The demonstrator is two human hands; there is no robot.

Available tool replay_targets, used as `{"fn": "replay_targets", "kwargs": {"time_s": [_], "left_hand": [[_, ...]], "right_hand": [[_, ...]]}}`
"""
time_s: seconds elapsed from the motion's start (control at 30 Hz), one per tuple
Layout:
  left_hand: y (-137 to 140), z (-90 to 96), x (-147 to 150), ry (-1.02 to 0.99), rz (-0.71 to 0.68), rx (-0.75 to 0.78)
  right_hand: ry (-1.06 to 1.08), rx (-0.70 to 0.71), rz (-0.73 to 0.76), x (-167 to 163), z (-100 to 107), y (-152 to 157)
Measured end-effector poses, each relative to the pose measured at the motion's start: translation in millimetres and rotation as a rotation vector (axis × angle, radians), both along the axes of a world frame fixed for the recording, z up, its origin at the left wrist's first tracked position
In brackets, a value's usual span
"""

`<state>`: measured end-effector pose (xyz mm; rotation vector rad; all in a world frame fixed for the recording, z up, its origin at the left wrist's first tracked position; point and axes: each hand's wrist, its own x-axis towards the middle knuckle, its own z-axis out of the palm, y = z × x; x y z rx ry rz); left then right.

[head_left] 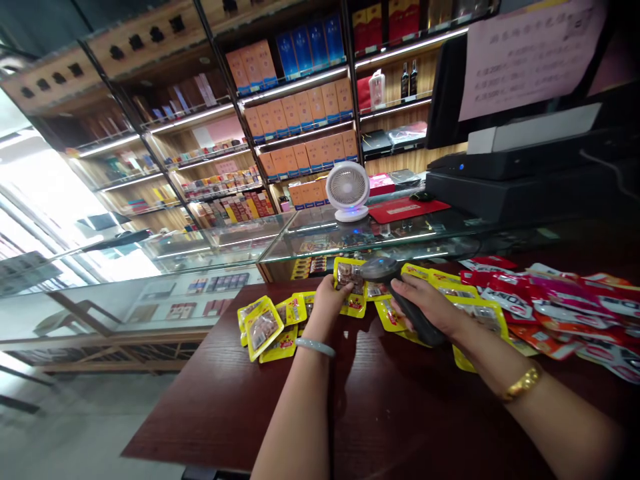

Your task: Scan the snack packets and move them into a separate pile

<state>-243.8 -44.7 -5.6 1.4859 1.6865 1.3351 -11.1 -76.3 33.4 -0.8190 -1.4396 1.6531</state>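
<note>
My left hand is closed on a yellow-edged snack packet with brown pieces showing through its clear window. In my right hand is a dark barcode scanner, gripped by its handle, its head close beside the held packet. Left of my left wrist lies a loose pile of similar yellow packets. More yellow packets lie under and around my right hand, partly hidden by it and the scanner.
Red, pink and white packets are heaped at the right of the dark wooden table. Behind it stands a glass counter with a small white fan, a red mat and a monitor. Stocked shelves line the wall.
</note>
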Motion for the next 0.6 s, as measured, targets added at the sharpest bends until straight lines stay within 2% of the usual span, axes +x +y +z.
{"fn": "replay_targets", "kwargs": {"time_s": [0.3, 0.5, 0.6], "left_hand": [[1.6, -4.3, -0.4, 0.028, -0.029, 0.006], [-1.0, 0.5, 0.8, 0.157, 0.006, -0.01], [-2.8, 3.0, 0.5, 0.102, -0.008, -0.028]], "right_hand": [[-0.04, 0.037, -0.014, -0.1, -2.2, 0.9], [-0.04, 0.061, -0.004, 0.9, -2.7, 1.0], [-0.018, 0.047, 0.003, 0.7, -5.2, 1.6]]}}
